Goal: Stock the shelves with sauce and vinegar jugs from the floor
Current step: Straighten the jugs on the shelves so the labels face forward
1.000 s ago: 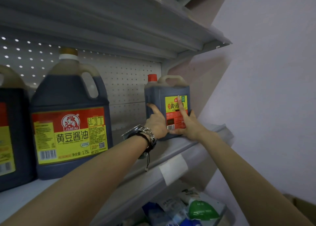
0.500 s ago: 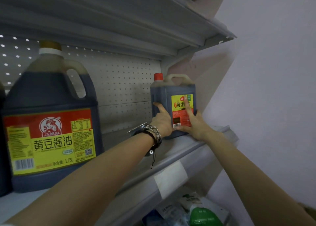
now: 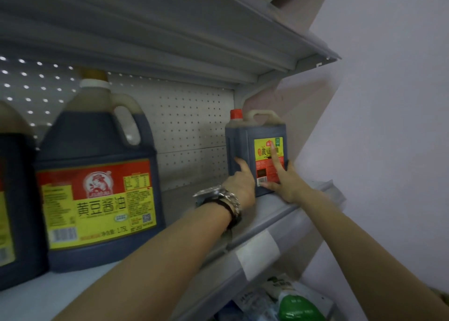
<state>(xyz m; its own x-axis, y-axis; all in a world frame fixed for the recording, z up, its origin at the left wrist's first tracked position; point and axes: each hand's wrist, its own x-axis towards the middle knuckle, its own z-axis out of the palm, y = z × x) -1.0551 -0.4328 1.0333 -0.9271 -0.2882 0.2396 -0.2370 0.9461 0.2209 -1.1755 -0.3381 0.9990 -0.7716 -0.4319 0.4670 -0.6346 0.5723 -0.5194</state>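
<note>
- The small sauce jug [image 3: 252, 148] stands upright at the far right end of the shelf [image 3: 184, 199]. It has a red cap and a yellow and red label facing out.
- Its base sits just behind the shelf's front edge. Its right side is close to the pale wall [image 3: 388, 126], and the gap there is narrow.
- The left hand [image 3: 240, 187] is against the jug's lower left corner, with the index finger laid straight up the left face. The other fingers are hidden behind the back of the hand.
- The right hand [image 3: 285, 182] is spread flat on the front of the jug. Its index finger points straight up across the label and its thumb runs along the base. The outer fingers reach the jug's right corner.
- The jug is pressed between the two hands; neither hand is on its handle.
- A large soy sauce jug [image 3: 97, 174] stands upright well to the left, near the front edge, and a second large jug [image 3: 14, 211] is beside it at the frame's left border.
- A wide stretch of bare shelf lies between the large jug and the small one. The perforated back panel [image 3: 189, 136] shows behind it.
- The upper shelf [image 3: 170, 29] overhangs, with clear height above the small jug's cap.
- A white tag [image 3: 257, 254] is on the front rail below the forearms.
- Bracelets [image 3: 228, 204] circle the left wrist.
- Packets [image 3: 298, 303] lie on the level below.
</note>
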